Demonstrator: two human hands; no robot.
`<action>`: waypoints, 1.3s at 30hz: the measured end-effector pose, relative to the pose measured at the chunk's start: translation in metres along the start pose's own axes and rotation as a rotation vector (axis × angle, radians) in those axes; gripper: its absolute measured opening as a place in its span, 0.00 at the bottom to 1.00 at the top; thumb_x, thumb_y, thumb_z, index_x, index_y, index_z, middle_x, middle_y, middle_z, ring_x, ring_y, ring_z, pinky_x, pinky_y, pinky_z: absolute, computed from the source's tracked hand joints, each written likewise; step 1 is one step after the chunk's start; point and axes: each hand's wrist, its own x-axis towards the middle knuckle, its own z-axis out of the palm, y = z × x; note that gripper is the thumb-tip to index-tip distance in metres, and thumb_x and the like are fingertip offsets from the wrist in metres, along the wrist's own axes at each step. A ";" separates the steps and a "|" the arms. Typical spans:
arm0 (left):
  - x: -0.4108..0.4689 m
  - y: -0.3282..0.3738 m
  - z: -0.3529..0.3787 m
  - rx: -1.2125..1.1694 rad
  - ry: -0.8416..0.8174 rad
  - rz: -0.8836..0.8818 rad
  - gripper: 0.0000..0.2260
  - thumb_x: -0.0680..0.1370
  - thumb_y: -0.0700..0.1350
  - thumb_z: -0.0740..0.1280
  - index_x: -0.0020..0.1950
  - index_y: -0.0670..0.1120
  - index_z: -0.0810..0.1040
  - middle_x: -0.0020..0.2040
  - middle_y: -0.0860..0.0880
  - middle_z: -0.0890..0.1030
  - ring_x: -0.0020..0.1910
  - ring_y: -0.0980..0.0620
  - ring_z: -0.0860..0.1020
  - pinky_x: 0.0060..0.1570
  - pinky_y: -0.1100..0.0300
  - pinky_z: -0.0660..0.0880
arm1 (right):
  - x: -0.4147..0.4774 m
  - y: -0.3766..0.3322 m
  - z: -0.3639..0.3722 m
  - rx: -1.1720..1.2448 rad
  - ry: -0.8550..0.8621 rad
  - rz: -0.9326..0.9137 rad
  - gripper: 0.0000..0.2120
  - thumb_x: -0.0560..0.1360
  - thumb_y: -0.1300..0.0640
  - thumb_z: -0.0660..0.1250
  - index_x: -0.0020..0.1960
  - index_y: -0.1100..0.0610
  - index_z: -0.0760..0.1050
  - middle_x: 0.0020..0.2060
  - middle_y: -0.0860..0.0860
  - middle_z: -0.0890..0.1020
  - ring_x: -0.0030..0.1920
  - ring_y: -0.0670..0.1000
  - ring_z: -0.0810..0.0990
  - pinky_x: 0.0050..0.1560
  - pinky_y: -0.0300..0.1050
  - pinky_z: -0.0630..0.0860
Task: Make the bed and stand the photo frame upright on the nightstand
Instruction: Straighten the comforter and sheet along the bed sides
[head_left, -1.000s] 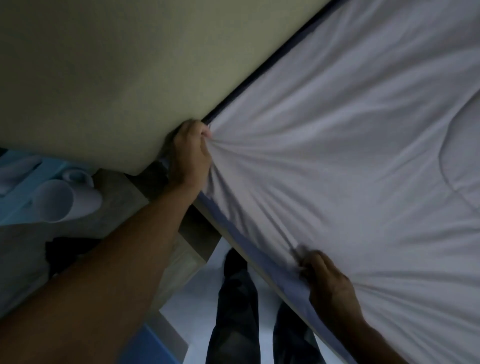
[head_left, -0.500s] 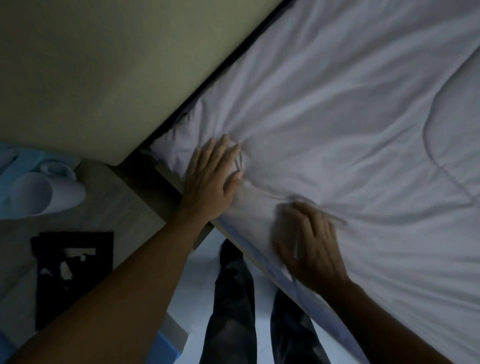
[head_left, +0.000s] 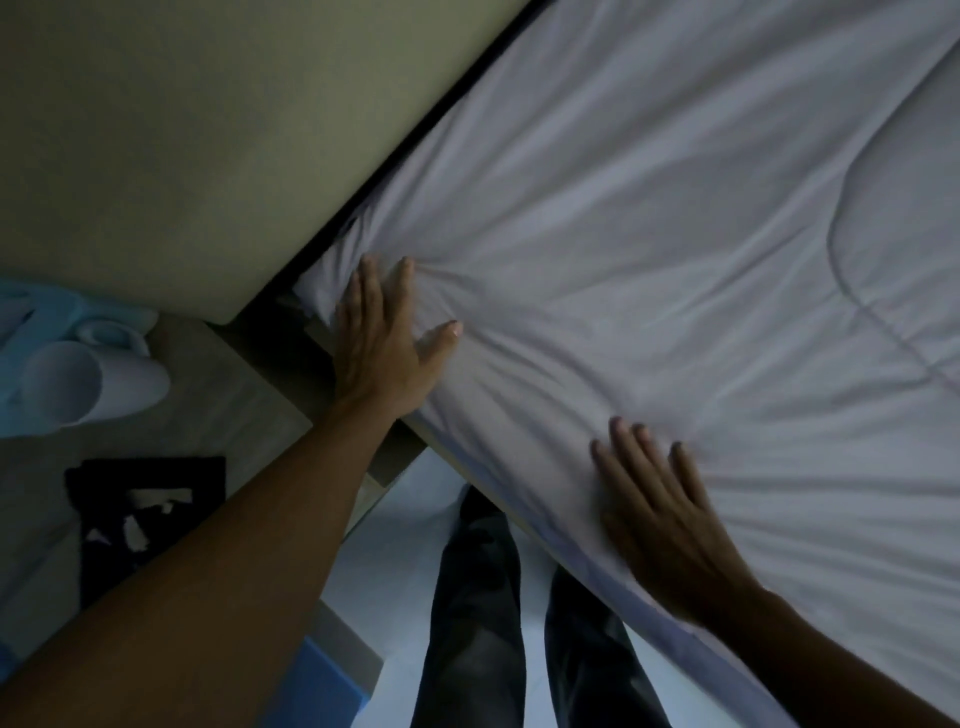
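A white quilted duvet (head_left: 649, 249) covers the bed and fills the right of the view, with creases fanning out from its near corner. My left hand (head_left: 382, 345) lies flat and open on that corner, beside the headboard. My right hand (head_left: 660, 519) rests flat with fingers spread on the duvet near the bed's side edge. A black photo frame (head_left: 150, 499) lies flat on the wooden nightstand (head_left: 218, 395) at the left, partly hidden by my left forearm.
A beige headboard (head_left: 182, 145) fills the upper left. A white mug (head_left: 88, 379) lies on its side on a light blue cloth (head_left: 57, 312) at the nightstand's back. My legs (head_left: 478, 613) stand on pale floor between nightstand and bed.
Both hands have let go of the bunched duvet and now lie flat on it. The right hand has slid to the right along the bed's edge. The creases are shallower.
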 end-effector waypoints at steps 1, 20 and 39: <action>0.002 0.004 -0.003 -0.015 -0.015 -0.020 0.41 0.76 0.69 0.59 0.80 0.56 0.42 0.81 0.45 0.40 0.80 0.43 0.44 0.77 0.43 0.45 | -0.006 0.003 0.002 -0.049 -0.055 -0.029 0.31 0.82 0.47 0.51 0.82 0.54 0.48 0.81 0.58 0.48 0.80 0.61 0.50 0.74 0.68 0.59; -0.157 0.185 -0.091 -0.259 -0.443 0.260 0.12 0.81 0.45 0.61 0.62 0.52 0.78 0.60 0.48 0.81 0.57 0.48 0.80 0.55 0.53 0.79 | -0.154 -0.032 -0.138 0.381 0.104 0.311 0.15 0.76 0.58 0.65 0.59 0.46 0.81 0.58 0.50 0.82 0.54 0.52 0.82 0.52 0.45 0.78; -0.479 0.484 0.014 -0.293 -0.491 0.617 0.10 0.80 0.43 0.63 0.56 0.56 0.81 0.49 0.50 0.83 0.45 0.52 0.81 0.47 0.57 0.80 | -0.572 0.094 -0.101 0.827 0.603 0.903 0.14 0.74 0.65 0.64 0.56 0.55 0.83 0.48 0.50 0.86 0.44 0.48 0.83 0.49 0.45 0.81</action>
